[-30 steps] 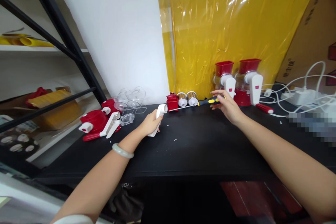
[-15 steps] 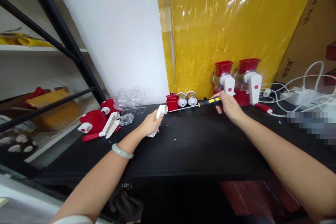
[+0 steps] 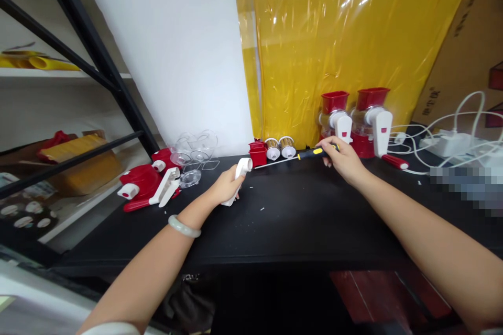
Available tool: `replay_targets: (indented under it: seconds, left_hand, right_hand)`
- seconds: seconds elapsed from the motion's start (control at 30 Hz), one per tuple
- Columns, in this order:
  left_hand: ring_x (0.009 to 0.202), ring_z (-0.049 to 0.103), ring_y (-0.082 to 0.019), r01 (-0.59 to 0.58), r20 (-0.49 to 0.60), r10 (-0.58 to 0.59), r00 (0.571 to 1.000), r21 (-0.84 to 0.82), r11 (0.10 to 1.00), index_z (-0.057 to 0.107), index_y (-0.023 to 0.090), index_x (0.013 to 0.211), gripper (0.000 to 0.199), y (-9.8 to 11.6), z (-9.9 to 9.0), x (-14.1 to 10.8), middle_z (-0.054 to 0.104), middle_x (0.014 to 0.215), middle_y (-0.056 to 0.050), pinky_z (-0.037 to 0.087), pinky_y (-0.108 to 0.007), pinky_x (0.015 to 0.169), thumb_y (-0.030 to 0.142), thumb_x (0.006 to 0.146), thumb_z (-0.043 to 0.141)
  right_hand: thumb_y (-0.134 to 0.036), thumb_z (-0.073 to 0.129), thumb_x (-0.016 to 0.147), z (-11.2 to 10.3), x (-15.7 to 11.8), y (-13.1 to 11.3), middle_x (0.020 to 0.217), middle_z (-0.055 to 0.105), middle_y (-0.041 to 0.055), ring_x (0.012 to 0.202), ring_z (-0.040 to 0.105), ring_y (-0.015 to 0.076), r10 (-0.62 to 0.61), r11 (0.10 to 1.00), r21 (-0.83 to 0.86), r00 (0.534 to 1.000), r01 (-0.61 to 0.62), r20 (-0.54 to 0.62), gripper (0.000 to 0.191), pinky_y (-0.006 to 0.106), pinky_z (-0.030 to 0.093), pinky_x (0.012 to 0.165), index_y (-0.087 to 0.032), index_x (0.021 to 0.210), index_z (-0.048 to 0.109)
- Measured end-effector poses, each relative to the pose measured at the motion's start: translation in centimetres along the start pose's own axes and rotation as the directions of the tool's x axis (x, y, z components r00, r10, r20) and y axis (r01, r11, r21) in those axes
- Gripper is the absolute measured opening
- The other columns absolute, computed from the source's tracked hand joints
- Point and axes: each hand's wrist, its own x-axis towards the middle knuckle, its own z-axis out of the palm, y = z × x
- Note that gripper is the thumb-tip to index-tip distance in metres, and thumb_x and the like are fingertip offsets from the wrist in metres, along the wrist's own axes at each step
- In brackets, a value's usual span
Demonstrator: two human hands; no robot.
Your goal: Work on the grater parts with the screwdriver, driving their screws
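My left hand [image 3: 225,186] is closed around a white plastic crank arm [image 3: 244,165], with its round socket end turned to the right. In my right hand [image 3: 342,157] is a screwdriver [image 3: 309,153] with a black and yellow handle, its thumb and fingers pinched near the handle's rear end. The long thin shaft points left, and its tip is close to the socket; whether they touch I cannot tell. Behind the shaft are red plastic parts [image 3: 258,154] and two metal grater drums [image 3: 287,147].
Two red and white rotary graters [image 3: 361,136] stand at the back right, beside white cables and a power strip [image 3: 444,144]. On the left lie a red grater body [image 3: 143,183] with a crank and several clear plastic parts [image 3: 190,178]. A black shelf frame [image 3: 90,47] rises at the left.
My right fingers have shifted slightly on the screwdriver's handle, and its tip sits a little further right. My left hand and the crank arm have barely moved.
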Motion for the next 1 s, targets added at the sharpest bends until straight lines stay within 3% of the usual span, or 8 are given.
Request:
replay_targets:
  seconds: [0.17, 0.3, 0.4, 0.53, 0.67, 0.77, 0.87, 1.0]
  left_hand:
    - [0.045, 0.06, -0.018, 0.001, -0.004, -0.001, 1.0, -0.006, 1.0, 0.05, 0.018, 0.116, 0.037, 0.1, 0.0, -0.1, 0.058, 0.062, 0.003, 0.049, -0.028, 0.046, 0.043, 0.09, 0.052]
    - [0.045, 0.06, -0.017, 0.0, -0.004, 0.0, 1.0, -0.007, 1.0, 0.051, 0.018, 0.115, 0.034, 0.2, 0.0, -0.1, 0.058, 0.062, 0.003, 0.049, -0.028, 0.046, 0.041, 0.09, 0.052]
    - [0.044, 0.06, -0.017, -0.002, 0.0, 0.002, 1.0, -0.011, 1.0, 0.05, 0.018, 0.115, 0.034, 0.2, 0.0, -0.1, 0.058, 0.063, 0.003, 0.048, -0.027, 0.044, 0.04, 0.089, 0.053]
    - [0.044, 0.06, -0.018, 0.003, -0.006, -0.003, 1.0, -0.006, 1.0, 0.051, 0.018, 0.112, 0.032, 0.0, 0.1, -0.1, 0.058, 0.062, 0.003, 0.048, -0.027, 0.045, 0.041, 0.089, 0.053]
    - [0.045, 0.06, -0.017, 0.002, 0.001, -0.002, 1.0, -0.006, 1.0, 0.051, 0.019, 0.114, 0.033, 0.1, 0.1, -0.1, 0.058, 0.062, 0.004, 0.049, -0.028, 0.046, 0.041, 0.089, 0.053]
    - [0.045, 0.061, -0.018, 0.002, 0.008, -0.002, 1.0, 0.001, 1.0, 0.051, 0.018, 0.116, 0.034, 0.3, 0.0, -0.2, 0.058, 0.063, 0.003, 0.049, -0.028, 0.046, 0.04, 0.09, 0.051]
    - [0.049, 0.063, -0.02, -0.033, 0.016, 0.032, 0.999, 0.073, 0.997, 0.051, 0.016, 0.123, 0.038, 1.0, 0.0, -0.5, 0.061, 0.066, 0.0, 0.05, -0.03, 0.05, 0.039, 0.093, 0.044]
    - [0.087, 0.07, -0.026, -0.242, -0.068, 0.3, 0.951, 0.435, 0.867, 0.046, 0.02, 0.143, 0.052, 2.1, -0.2, -1.3, 0.069, 0.1, -0.01, 0.052, -0.033, 0.077, 0.035, 0.093, 0.047]
  right_hand:
    - [-0.039, 0.081, 0.066, 0.2, -0.1, -0.3, 0.088, 0.061, -0.0031, 0.076, 0.064, 0.0162, -0.024, 0.981, 0.195, 1.0, 0.02, 0.018, 0.039, 0.031, 0.057, 0.068, -0.028, 0.096, 0.059]
    - [-0.062, 0.062, 0.083, 0.3, -0.3, -1.0, 0.066, 0.058, -0.0029, 0.053, 0.057, 0.0137, -0.004, 0.994, 0.113, 1.0, 0.001, 0.025, 0.038, 0.027, 0.049, 0.049, -0.025, 0.09, 0.059]
    - [-0.064, 0.056, 0.088, 0.1, -0.3, -0.9, 0.051, 0.049, -0.0055, 0.043, 0.046, 0.0112, -0.032, 0.998, -0.047, 0.999, 0.032, 0.005, 0.041, 0.024, 0.04, 0.043, -0.023, 0.086, 0.061]
    - [-0.049, 0.074, 0.078, 0.1, -0.1, -0.1, 0.078, 0.06, -0.0033, 0.063, 0.061, 0.0132, -0.044, 0.997, 0.058, 0.999, 0.044, -0.01, 0.033, 0.029, 0.054, 0.062, -0.026, 0.097, 0.062]
    - [-0.05, 0.073, 0.076, 0.5, -0.1, 0.3, 0.092, 0.058, -0.0023, 0.074, 0.062, 0.0147, -0.034, 0.988, 0.151, 0.999, 0.035, -0.01, 0.033, 0.033, 0.059, 0.07, -0.028, 0.096, 0.06]
    - [-0.056, 0.07, 0.078, 0.7, -0.2, -0.2, 0.087, 0.058, -0.0007, 0.073, 0.06, 0.016, -0.053, 0.996, 0.071, 0.994, 0.06, -0.098, 0.034, 0.033, 0.058, 0.065, -0.026, 0.088, 0.058]
    - [-0.056, 0.068, 0.081, 0.3, -0.3, -0.5, 0.075, 0.055, -0.0012, 0.062, 0.056, 0.0159, -0.129, 0.992, -0.039, 0.953, 0.123, -0.272, 0.032, 0.031, 0.054, 0.057, -0.026, 0.084, 0.056]
    - [-0.058, 0.059, 0.087, -0.8, 0.0, -0.2, 0.067, 0.05, -0.001, 0.055, 0.051, 0.017, -0.19, 0.981, -0.112, 0.886, 0.157, -0.423, 0.031, 0.03, 0.047, 0.046, -0.028, 0.084, 0.053]
